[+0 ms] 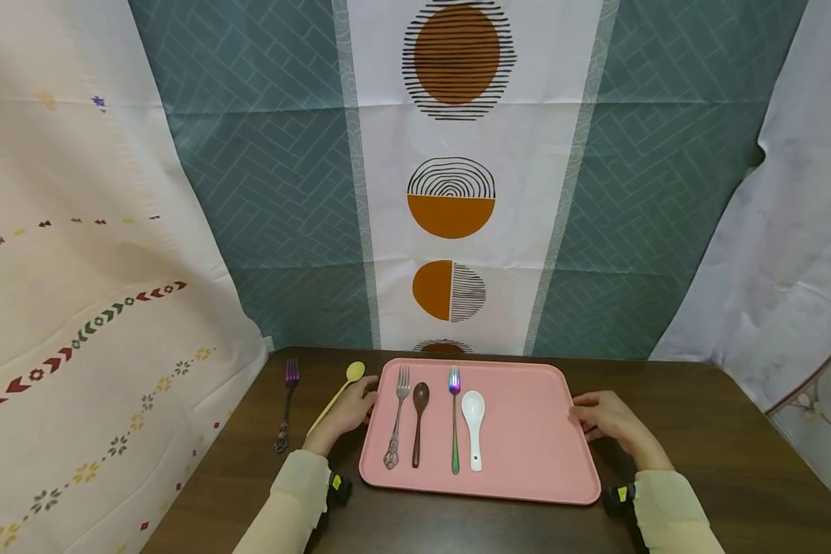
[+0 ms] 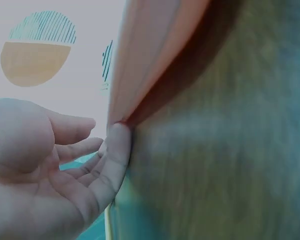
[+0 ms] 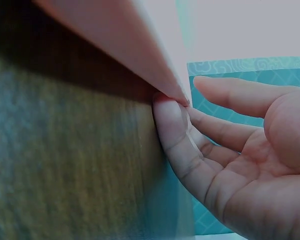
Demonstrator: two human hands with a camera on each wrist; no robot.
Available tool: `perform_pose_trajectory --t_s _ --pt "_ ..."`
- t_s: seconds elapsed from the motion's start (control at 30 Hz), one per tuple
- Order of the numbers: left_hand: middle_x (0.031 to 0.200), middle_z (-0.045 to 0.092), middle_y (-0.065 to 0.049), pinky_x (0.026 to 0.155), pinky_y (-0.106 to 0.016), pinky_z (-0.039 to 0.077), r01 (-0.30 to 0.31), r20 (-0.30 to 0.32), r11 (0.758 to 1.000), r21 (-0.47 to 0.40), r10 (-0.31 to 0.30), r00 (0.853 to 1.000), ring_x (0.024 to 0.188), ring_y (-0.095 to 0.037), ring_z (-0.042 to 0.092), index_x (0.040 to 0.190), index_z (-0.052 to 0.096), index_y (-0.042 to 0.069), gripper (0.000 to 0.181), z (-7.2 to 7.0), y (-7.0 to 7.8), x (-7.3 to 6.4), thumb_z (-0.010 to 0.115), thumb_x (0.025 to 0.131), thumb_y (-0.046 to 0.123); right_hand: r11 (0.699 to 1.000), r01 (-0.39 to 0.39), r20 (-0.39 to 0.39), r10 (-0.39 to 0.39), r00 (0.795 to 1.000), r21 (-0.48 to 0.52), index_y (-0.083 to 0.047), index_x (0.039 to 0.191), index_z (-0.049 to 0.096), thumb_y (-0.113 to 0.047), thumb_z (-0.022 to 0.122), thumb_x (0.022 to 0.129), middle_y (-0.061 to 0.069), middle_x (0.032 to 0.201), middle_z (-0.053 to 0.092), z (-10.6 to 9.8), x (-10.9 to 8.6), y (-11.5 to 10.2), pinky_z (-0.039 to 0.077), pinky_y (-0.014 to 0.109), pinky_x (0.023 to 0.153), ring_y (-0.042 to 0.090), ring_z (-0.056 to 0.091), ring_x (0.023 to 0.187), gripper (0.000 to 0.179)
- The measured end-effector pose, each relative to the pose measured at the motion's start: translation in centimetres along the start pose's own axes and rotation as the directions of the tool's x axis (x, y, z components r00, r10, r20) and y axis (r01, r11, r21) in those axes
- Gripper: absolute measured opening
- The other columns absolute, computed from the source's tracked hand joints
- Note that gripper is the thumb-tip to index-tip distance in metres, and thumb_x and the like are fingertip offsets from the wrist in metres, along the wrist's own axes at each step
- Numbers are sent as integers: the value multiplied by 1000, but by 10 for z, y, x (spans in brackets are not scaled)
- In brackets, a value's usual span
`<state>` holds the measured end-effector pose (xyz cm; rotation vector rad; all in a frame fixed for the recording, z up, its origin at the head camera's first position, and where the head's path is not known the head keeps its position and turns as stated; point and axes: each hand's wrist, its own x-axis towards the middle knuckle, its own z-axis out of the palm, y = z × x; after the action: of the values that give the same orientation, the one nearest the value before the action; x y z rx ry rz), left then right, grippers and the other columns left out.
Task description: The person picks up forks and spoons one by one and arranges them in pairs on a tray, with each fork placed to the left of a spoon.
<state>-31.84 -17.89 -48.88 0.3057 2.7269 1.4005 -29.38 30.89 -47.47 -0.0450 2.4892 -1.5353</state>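
Observation:
A pink rectangular tray (image 1: 526,431) lies between my hands. On its left half, from left to right, are a silver fork (image 1: 398,408), a dark brown spoon (image 1: 420,400), a fork with a rainbow head and green handle (image 1: 455,415), and a white soup spoon (image 1: 474,419). My left hand (image 1: 349,408) touches the tray's left edge. In the left wrist view, its fingertips (image 2: 119,140) meet the rim while the thumb stands apart. At the right edge, my right hand (image 1: 615,422) touches the tray likewise, fingertips (image 3: 171,120) against the rim, thumb off it.
Left of the tray on the brown table (image 1: 699,431) lie a yellow spoon (image 1: 353,373), partly behind my left hand, and a dark fork with purple tines (image 1: 289,396). A patterned curtain (image 1: 450,177) hangs behind the table's far edge.

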Motion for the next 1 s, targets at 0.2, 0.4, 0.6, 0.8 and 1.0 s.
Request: perform_pose_trajectory --t_s 0.2,0.4,0.6,0.8,1.0 --pt "103 66 -17 70 -39 60 55 -23 998 13 -55 998 80 -23 67 151 46 -6 44 -12 6 -9 48 109 7 1000 -8 -9 8 1000 -8 26 129 52 -4 62 98 11 85 70 1 -1 -1 63 38 67 21 69 72 45" --pt "97 65 -18 65 -34 58 68 -67 996 66 -63 996 75 -23 64 150 48 -5 43 -33 8 -16 48 108 6 999 -23 -27 22 999 -37 25 130 51 -7 63 99 12 86 70 2 1 -5 63 38 67 20 69 71 46" --pt "96 67 -19 59 -30 49 76 -89 989 126 -64 994 64 -16 56 147 52 -4 41 -52 4 -24 50 107 8 999 -22 -22 21 1000 -43 26 129 51 -6 63 99 13 87 69 0 1 -6 63 38 67 20 69 72 45" --pt "86 68 -16 56 -28 46 69 -134 980 187 -44 990 63 -13 56 145 55 -3 40 -61 -1 -26 51 106 6 999 -13 -18 12 1000 -41 26 129 50 -7 63 99 16 91 69 -4 3 -7 63 38 67 22 69 73 47" --pt "108 72 -22 81 -46 54 30 -147 951 309 16 989 91 -32 69 140 59 -4 37 -62 -4 -29 52 105 4 999 -26 -20 25 999 -45 25 127 51 -6 64 97 14 87 68 0 3 -4 63 38 65 21 68 70 45"
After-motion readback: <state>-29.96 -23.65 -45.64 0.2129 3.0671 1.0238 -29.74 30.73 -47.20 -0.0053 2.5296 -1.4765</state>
